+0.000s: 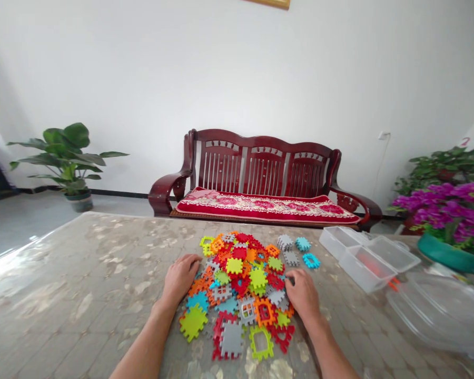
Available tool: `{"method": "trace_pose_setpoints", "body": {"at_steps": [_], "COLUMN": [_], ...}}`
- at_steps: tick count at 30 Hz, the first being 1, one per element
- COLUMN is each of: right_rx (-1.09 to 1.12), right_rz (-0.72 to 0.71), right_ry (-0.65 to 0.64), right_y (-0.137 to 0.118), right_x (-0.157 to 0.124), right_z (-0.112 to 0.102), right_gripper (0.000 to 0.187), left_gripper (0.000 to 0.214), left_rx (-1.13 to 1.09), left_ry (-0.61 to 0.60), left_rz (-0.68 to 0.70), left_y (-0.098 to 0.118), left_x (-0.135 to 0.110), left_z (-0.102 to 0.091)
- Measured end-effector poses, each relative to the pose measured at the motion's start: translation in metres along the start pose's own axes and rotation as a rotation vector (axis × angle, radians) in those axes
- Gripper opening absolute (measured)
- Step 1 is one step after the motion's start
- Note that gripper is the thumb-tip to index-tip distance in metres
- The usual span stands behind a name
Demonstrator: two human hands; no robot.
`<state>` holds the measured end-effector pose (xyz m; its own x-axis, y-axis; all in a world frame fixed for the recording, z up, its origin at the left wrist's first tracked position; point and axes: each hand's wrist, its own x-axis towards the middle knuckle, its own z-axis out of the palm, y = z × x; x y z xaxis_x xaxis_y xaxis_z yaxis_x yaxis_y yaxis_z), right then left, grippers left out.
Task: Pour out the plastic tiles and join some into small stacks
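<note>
A pile of colourful interlocking plastic tiles (pixel 234 266) with toothed edges lies in the middle of the table. Red, orange, lime green, grey and blue ones overlap; some are solid, others have window-like cut-outs. My left hand (pixel 183 276) rests palm down at the pile's left side, its fingers loosely bent and holding nothing I can see. At the right side, my right hand (pixel 301 291) lies against the edge of the pile, fingers slightly curled with a gap by the thumb. Nearest me are a grey square tile (pixel 232 339) and a lime green frame tile (pixel 261 342).
Small grey tile stacks (pixel 285 242) and blue tiles (pixel 310 260) sit beyond my right hand. A clear divided plastic box (pixel 369 268) stands farther right, with transparent lids (pixel 438 305) and a teal flower pot (pixel 450 252) nearby. Behind the patterned table (pixel 102 273) is a wooden bench (pixel 260 163).
</note>
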<state>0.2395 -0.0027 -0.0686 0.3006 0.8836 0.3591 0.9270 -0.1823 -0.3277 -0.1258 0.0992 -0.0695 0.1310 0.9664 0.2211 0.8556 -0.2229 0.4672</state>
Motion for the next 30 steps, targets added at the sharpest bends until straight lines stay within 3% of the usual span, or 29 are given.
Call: {"method": "trace_pose_setpoints", "body": {"at_steps": [12, 19, 24, 30], "right_rx": [-0.023, -0.152, -0.177, 0.005], "right_rz": [0.005, -0.037, -0.062, -0.086], "right_ry": [-0.101, -0.132, -0.096, -0.025], "right_y": [-0.005, -0.009, -0.007, 0.001], "right_x": [0.000, -0.001, -0.004, -0.003], "right_z": [-0.008, -0.012, -0.011, -0.005], "right_gripper": [0.033, 0.022, 0.019, 0.024], "left_gripper": [0.031, 0.032, 0.032, 0.030], "left_rx": [0.014, 0.022, 0.012, -0.014], "left_ry": [0.018, 0.006, 0.002, -0.001], "left_rz": [0.011, 0.005, 0.002, -0.008], "left_y": [0.001, 0.002, 0.000, 0.001], "left_x": [-0.001, -0.001, -0.001, -0.001], "left_z": [-0.001, -0.001, -0.001, -0.001]}}
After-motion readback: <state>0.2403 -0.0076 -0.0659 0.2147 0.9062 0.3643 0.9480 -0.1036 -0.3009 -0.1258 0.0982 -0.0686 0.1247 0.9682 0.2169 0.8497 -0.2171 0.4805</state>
